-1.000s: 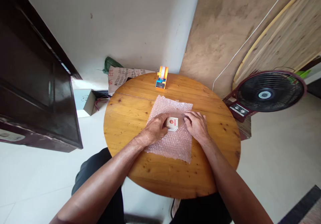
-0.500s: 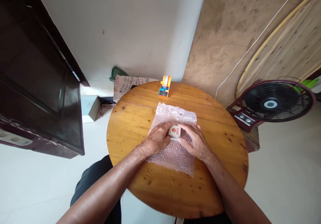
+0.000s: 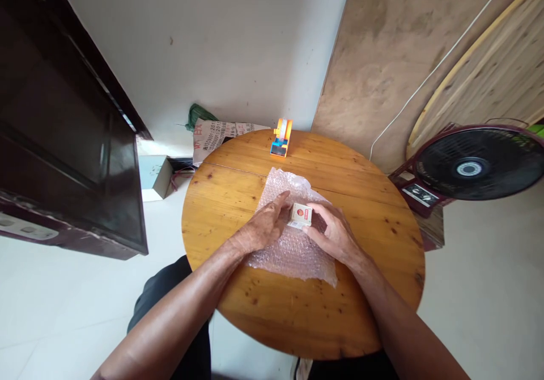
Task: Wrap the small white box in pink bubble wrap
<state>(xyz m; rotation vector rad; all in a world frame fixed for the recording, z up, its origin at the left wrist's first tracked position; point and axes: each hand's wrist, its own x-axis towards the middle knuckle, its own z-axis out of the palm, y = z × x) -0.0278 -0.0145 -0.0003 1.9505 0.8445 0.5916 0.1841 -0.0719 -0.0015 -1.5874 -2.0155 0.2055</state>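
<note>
A sheet of bubble wrap (image 3: 295, 258) lies on the round wooden counter (image 3: 378, 266), and the small box (image 3: 301, 214) sits over the middle of it, a little to the right, printed face upward. Whether the box rests fully on the sheet or is slightly lifted cannot be told.

The right hand (image 3: 319, 220) comes in over the sheet's right edge, half open, thumb and fingers pinching the right end of the box. The left hand (image 3: 266, 221), over the sheet's left part, is loosely open, index finger extended; it holds nothing visible, and contact with the box cannot be made out.

The sheet's far edge is wavy; its near right corner juts out past the right hand. Wood shows all round the sheet, with a broad strip between its near edge and the counter's rim. Beyond its far edge, well apart, stands an orange and blue tape dispenser (image 3: 280, 139) close to the counter's far rim. A fan (image 3: 470, 168) stands well to the sheet's right, outside the counter.
</note>
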